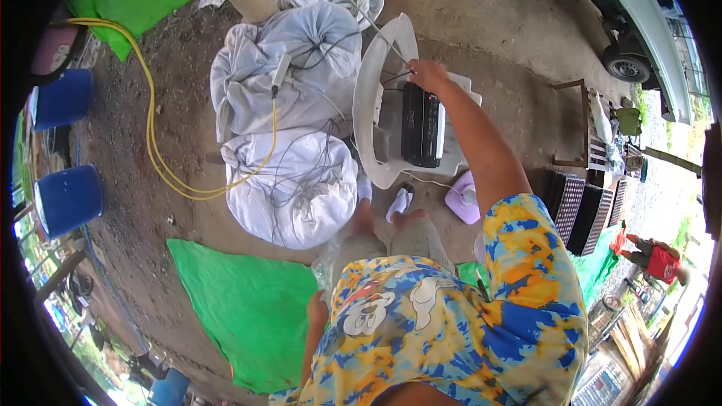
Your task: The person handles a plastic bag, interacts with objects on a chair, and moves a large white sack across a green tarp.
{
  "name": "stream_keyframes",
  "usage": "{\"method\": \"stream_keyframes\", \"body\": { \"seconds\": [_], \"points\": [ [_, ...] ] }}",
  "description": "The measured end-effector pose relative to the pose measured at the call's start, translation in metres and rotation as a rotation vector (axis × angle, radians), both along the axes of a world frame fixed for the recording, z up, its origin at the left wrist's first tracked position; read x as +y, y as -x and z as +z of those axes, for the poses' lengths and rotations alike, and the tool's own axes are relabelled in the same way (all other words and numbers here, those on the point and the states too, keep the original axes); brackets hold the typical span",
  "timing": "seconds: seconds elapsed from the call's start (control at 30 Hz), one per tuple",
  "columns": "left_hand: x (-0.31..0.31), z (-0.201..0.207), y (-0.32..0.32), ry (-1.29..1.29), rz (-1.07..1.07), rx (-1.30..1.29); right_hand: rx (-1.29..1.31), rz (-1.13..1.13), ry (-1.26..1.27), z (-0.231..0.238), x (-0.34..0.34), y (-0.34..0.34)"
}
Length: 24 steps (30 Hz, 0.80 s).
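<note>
My right hand [427, 75] reaches forward over a black and silver box that looks like a radio [420, 124], which rests on a pale plastic chair [368, 116]. Its fingers are closed around the lower end of a long thin metal rod, apparently an antenna [353, 1], which slants up to the far left. Down beside my body hangs my left hand [317, 307], its fingers mostly hidden. Crumpled clear plastic [325, 267] lies close to it; whether the hand touches it is unclear. Left of the chair stand bulging white cloth bundles [289, 195] with dark wires over them.
A white power strip [282, 71] on a bundle joins a yellow cord [150, 116]. A purple jug [462, 199] stands right of my feet. Green sheeting [248, 308] covers ground at left; blue barrels [69, 199] stand beyond. Another person [662, 262] and a vehicle [639, 37] are at right.
</note>
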State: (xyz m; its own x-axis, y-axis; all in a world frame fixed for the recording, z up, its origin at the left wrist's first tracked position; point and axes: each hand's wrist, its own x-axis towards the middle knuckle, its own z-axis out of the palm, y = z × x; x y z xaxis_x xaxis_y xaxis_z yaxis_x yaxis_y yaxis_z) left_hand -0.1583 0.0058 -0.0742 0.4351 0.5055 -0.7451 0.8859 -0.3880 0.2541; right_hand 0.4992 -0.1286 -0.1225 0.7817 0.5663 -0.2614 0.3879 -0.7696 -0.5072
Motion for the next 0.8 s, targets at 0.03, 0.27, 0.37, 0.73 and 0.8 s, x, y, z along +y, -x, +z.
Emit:
{"method": "stream_keyframes", "body": {
  "seconds": [0.03,0.27,0.37,0.73,0.8],
  "points": [
    [-0.002,-0.003,0.007,0.01,0.035,-0.059,0.012,0.007,0.006,-0.004,-0.001,-0.002],
    [-0.006,0.005,-0.001,0.008,0.043,-0.044,0.088,-0.008,0.089,0.02,0.007,-0.017],
    [-0.006,0.005,-0.008,-0.001,0.032,-0.018,0.038,-0.049,0.054,0.013,0.004,-0.025],
    [-0.009,0.009,-0.007,-0.026,0.025,-0.123,-0.019,-0.001,0.024,0.011,0.0,-0.023],
    [-0.01,0.008,-0.006,-0.024,0.028,-0.113,-0.015,-0.005,0.029,0.018,0.003,-0.02]
  ]
}}
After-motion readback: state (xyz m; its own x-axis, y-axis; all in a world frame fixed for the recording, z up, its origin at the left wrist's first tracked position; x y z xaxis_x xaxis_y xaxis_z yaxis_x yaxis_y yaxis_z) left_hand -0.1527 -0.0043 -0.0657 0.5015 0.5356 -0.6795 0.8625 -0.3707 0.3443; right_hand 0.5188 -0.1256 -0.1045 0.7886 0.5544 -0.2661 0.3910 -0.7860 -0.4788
